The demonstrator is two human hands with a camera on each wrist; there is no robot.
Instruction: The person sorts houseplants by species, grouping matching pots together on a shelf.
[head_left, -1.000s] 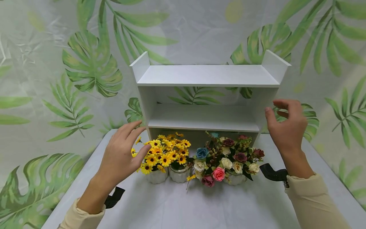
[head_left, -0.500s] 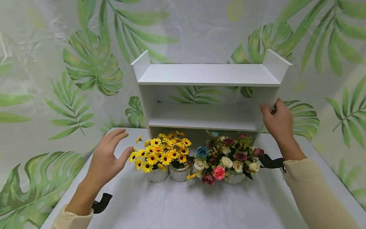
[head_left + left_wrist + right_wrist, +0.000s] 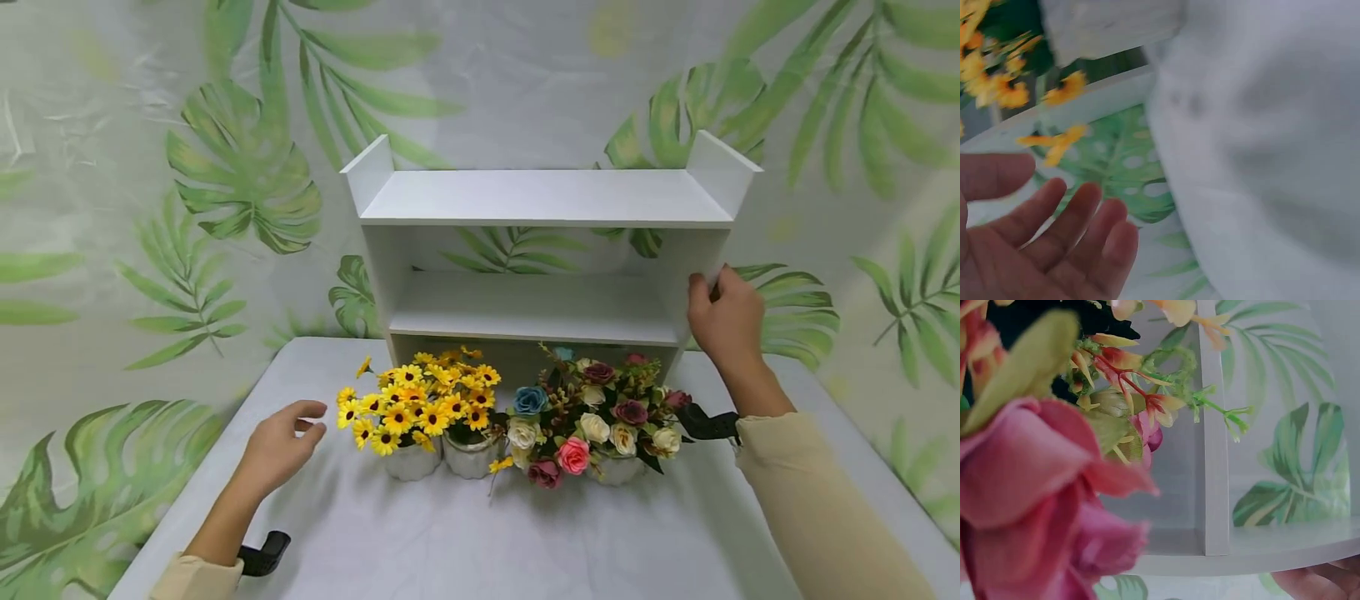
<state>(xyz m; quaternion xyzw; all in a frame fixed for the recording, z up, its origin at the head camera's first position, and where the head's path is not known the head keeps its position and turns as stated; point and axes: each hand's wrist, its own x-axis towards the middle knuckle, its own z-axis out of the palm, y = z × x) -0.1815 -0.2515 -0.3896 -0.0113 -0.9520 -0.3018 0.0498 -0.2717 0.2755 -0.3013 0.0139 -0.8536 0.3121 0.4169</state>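
Note:
A white two-tier shelf (image 3: pixel 540 304) stands on the table against the patterned backdrop. My right hand (image 3: pixel 726 321) grips its right side panel, thumb at the front edge and the other fingers mostly hidden behind. In the right wrist view the fingers (image 3: pixel 1322 584) show at the outer side of that panel. Over the left part of the table, my left hand (image 3: pixel 281 446) holds nothing, its fingers loosely bent beside the yellow daisy-like flowers (image 3: pixel 420 404). The palm (image 3: pixel 1016 269) faces that wrist's camera in the left wrist view.
The yellow flowers stand in white pots (image 3: pixel 412 462) before the shelf's left side. Mixed artificial roses (image 3: pixel 573 455) in a white pot (image 3: pixel 618 469) stand before its right side, close below my right hand. A white cloth (image 3: pixel 487 550) covers the table.
My right hand has moved left from the air beside the shelf and taken hold of its side panel. My left hand has drawn back left and down, away from the yellow flowers.

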